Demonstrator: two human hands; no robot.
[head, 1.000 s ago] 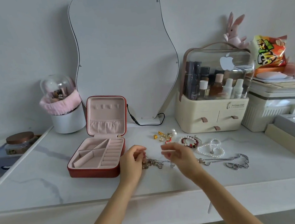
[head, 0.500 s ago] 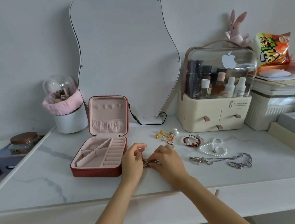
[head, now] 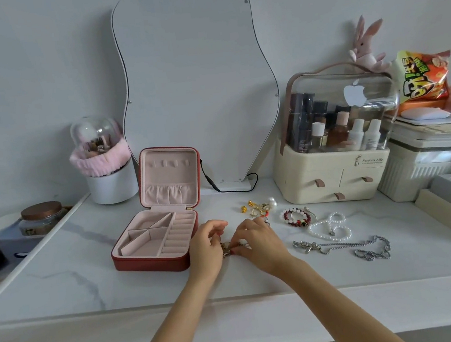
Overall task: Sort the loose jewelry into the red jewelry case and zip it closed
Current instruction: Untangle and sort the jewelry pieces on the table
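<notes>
Both hands down on the bench just right of the open red jewelry case [head: 156, 237]: left hand [head: 206, 247] and right hand [head: 257, 240] pinching a small bunched metal chain [head: 229, 247] between fingertips. Likely light, limp, prone to tangling and slipping; best gathered into a bundle, not lifted by one end. Bronze-gold links, mostly hidden. Compartments look empty. Still loose further right: gold earrings [head: 259, 207], beaded bracelet [head: 297, 217], pearl strand [head: 330, 227], silver chain [head: 348, 248].
</notes>
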